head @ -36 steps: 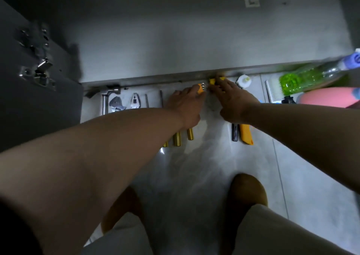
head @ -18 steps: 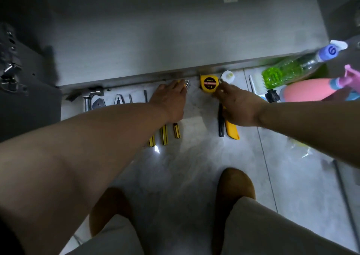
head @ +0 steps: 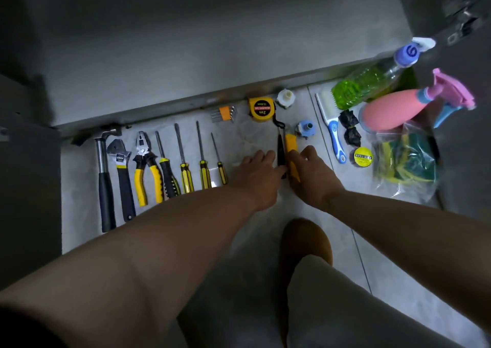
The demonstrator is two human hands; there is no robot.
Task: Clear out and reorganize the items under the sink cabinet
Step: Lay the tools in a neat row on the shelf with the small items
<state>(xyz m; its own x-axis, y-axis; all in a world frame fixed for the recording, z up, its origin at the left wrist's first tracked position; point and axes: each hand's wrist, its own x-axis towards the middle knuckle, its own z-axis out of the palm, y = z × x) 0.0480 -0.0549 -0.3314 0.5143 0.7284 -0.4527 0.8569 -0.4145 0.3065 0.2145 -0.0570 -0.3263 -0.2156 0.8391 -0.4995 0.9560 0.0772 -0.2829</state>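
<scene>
Tools lie in a row on the grey floor tiles in front of the cabinet base (head: 186,103). My left hand (head: 259,173) rests flat on the floor, fingertips against a slim black tool (head: 280,145). My right hand (head: 312,173) touches the yellow utility knife (head: 290,144) from the right. The two tools lie side by side between my hands. Beyond them sit a yellow tape measure (head: 261,108) and an orange hex key set (head: 225,114). I cannot see a grip on either tool.
Left of my hands lie a hammer (head: 105,177), wrench (head: 122,169), pliers (head: 146,169) and several screwdrivers (head: 183,161). At right are a brush (head: 333,129), green bottle (head: 366,84), pink spray bottle (head: 390,111) and bagged sponges (head: 406,164). A knee (head: 305,241) is below.
Both hands have drawn back from the hex keys and tape measure at the cabinet base, down to the black tool and yellow knife. The view has shifted, showing more of the right side.
</scene>
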